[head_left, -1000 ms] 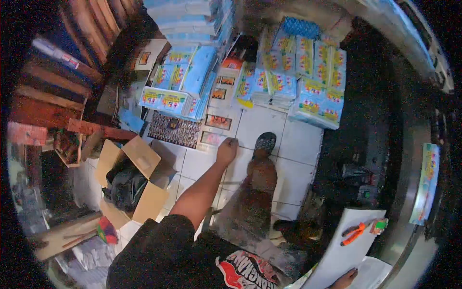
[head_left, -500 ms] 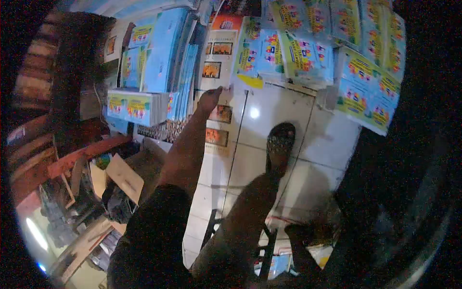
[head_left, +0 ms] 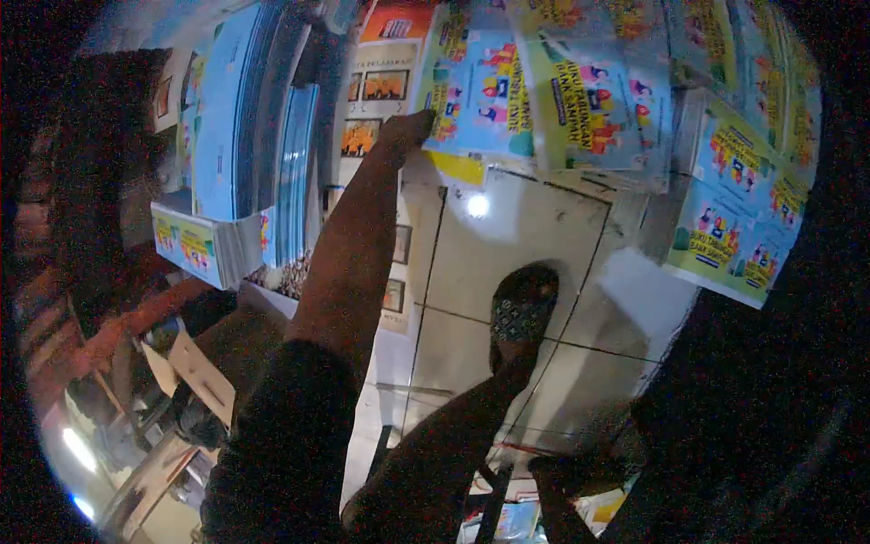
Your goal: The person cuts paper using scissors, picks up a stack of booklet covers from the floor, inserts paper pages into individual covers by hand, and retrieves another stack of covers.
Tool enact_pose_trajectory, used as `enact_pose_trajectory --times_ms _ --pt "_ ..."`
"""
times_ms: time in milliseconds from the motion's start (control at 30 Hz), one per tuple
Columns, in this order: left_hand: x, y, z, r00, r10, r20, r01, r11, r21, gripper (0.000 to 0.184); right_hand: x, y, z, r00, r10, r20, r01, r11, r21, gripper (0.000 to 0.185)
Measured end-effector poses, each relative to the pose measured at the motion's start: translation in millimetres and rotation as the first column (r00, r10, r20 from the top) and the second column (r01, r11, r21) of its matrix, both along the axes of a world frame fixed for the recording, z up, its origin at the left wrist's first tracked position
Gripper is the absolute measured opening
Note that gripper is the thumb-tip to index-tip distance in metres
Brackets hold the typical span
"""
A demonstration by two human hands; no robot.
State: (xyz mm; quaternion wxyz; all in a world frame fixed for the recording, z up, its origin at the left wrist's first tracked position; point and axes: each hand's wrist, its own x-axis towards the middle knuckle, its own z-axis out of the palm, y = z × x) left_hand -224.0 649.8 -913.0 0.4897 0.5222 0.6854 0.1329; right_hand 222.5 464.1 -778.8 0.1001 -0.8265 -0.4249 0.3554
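Observation:
My left hand point(head_left: 410, 133) reaches up from the lower left, its bare forearm below a dark sleeve. Its fingers are bunched together at the left edge of a blue and green printed cover sheet point(head_left: 485, 95); shadow hides the fingertips. Beside that sheet lies another printed cover sheet point(head_left: 594, 109) with "BUKU TABUNGAN BANK SAMPAH" on it. Beneath the hand and forearm runs a long paper strip with framed orange pictures point(head_left: 384, 85). My right hand does not show. A foot in a patterned sandal point(head_left: 524, 304) rests on the white tiles point(head_left: 507, 231).
Blue booklet stacks point(head_left: 237, 109) stand at the left, with a smaller bundle point(head_left: 195, 245) below them. More printed sheets point(head_left: 739, 208) lie at the right. A cardboard box point(head_left: 204, 376) sits lower left. A yellow piece point(head_left: 456, 167) lies by the near sheet edge.
My left hand has moved up from the picture strip to the left edge of the printed cover sheet. The camera view has shifted closer to the sheets.

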Motion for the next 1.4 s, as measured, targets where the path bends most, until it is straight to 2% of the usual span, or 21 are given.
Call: enact_pose_trajectory --times_ms 67,167,233,333,433,600,667,700,800,933,967,1000,1067,1133,1167,1200,1233,1267,1300,1333,1400 --pt "5 0 21 1.000 -0.004 -0.030 0.000 0.993 -0.120 0.055 0 3 0 1.000 0.002 -0.016 -0.001 1.000 0.017 0.052" --pt "8 -3 44 0.900 -0.374 -0.223 0.394 0.917 0.053 0.056 5 3 5 1.000 0.001 -0.015 -0.001 1.000 0.016 0.051" --pt "15 0 64 0.987 0.133 0.089 -0.104 0.956 -0.275 0.054 6 3 10 1.000 -0.008 -0.020 0.008 1.000 0.018 0.051" --pt "16 -1 91 0.971 0.210 0.112 -0.161 0.928 -0.337 0.058 12 -5 23 1.000 -0.017 0.001 0.017 0.999 0.033 0.050" --pt "-6 9 29 0.984 0.155 0.085 -0.136 0.971 -0.196 0.059 12 -4 29 1.000 -0.018 -0.015 0.019 0.999 0.034 0.049" --pt "15 -17 97 0.948 0.171 0.269 -0.185 0.982 0.029 0.049 18 -30 58 0.999 -0.018 -0.042 0.019 1.000 0.023 0.048" --pt "21 -49 158 0.978 0.195 -0.080 -0.195 0.981 0.007 0.045 36 -77 92 0.999 -0.040 -0.027 0.040 0.999 0.008 0.048" --pt "14 -72 165 0.955 0.289 0.067 -0.290 0.957 0.008 0.050 51 -110 117 0.998 -0.061 0.002 0.061 0.998 -0.009 0.048" --pt "-11 -167 249 0.923 0.371 0.101 -0.363 0.927 -0.094 0.059 97 -231 221 0.969 -0.200 0.143 0.208 0.977 -0.041 0.047" --pt "-29 -325 339 0.984 0.138 -0.115 -0.132 0.990 0.058 0.057 146 -372 368 0.792 -0.466 0.395 0.474 0.877 0.084 0.046" --pt "-20 -351 364 0.785 0.462 0.412 -0.400 0.887 -0.232 0.054 153 -399 402 0.719 -0.536 0.442 0.521 0.837 0.167 0.046" --pt "-9 -372 390 0.245 0.713 0.657 -0.391 0.693 -0.606 0.050 159 -419 435 0.651 -0.590 0.478 0.534 0.803 0.264 0.045" --pt "44 -384 464 0.123 0.535 0.836 -0.210 0.837 -0.504 0.049 159 -457 491 0.521 -0.674 0.524 0.473 0.739 0.480 0.045" --pt "59 -406 505 0.131 0.417 0.899 -0.057 0.909 -0.413 0.051 136 -509 519 0.461 -0.715 0.526 0.315 0.686 0.656 0.045" --pt "82 -404 540 0.241 0.321 0.916 0.077 0.934 -0.348 0.053 121 -523 529 0.486 -0.713 0.505 0.253 0.668 0.700 0.044" --pt "100 -409 557 0.329 0.195 0.924 0.215 0.937 -0.275 0.055 98 -537 526 0.642 -0.676 0.362 0.276 0.644 0.714 0.044" --pt "120 -417 565 0.475 -0.054 0.878 0.375 0.916 -0.147 0.057 65 -531 519 0.846 -0.532 -0.033 0.430 0.645 0.631 0.069" --pt "143 -425 575 0.567 -0.313 0.762 0.537 0.842 -0.053 0.060 -4 -482 551 0.742 -0.543 -0.393 0.664 0.513 0.544 0.082" --pt "169 -438 601 0.500 -0.477 0.722 0.635 0.769 0.068 0.060 -45 -470 587 0.832 -0.199 -0.517 0.528 0.567 0.632 0.093" --pt "188 -472 622 0.410 -0.634 0.656 0.720 0.666 0.195 0.061 -77 -488 581 0.731 -0.221 -0.646 0.671 0.405 0.621 0.093" --pt "249 -516 638 0.080 -0.563 0.822 0.821 0.505 0.266 0.062 -58 -529 582 0.715 -0.308 -0.627 0.679 0.516 0.521 0.088"
